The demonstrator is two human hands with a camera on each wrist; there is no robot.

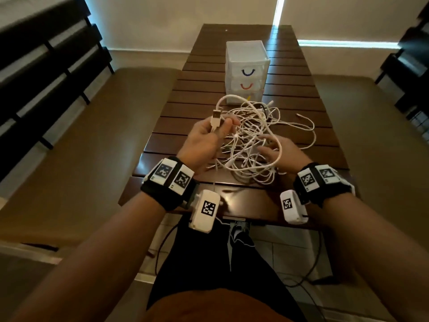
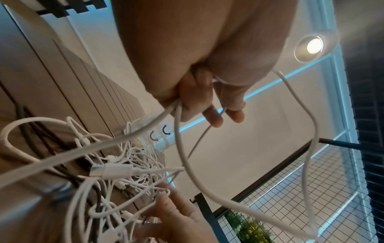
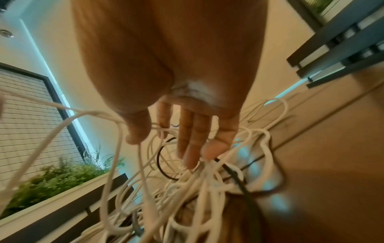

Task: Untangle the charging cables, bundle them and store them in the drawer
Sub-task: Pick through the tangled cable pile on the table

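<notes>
Our left hand (image 1: 204, 138) is curled round one white cable just below its USB plug (image 1: 216, 118), which stands upright above the fingers; in the left wrist view the fingers (image 2: 193, 105) pinch that cord and a long loop of it hangs down. Our right hand (image 1: 282, 152) lies with straight, spread fingers (image 3: 191, 139) pushed into the tangle, gripping nothing. The tangle of charging cables (image 1: 253, 140) is a loose heap of thin white cords with small white connectors, and at least one dark cord shows among them in the right wrist view. It sits on the slatted dark wooden table (image 1: 325, 145), from near our edge toward the middle, with one strand trailing toward the right edge. Just beyond the heap stands the small white drawer unit (image 1: 247, 66), its three drawers shut, with curved handles: blue on top, red in the middle, yellow below, partly hidden by cables. We can read no writing on it. Only black-and-white square marker codes show on our wristbands (image 1: 170, 175).
</notes>
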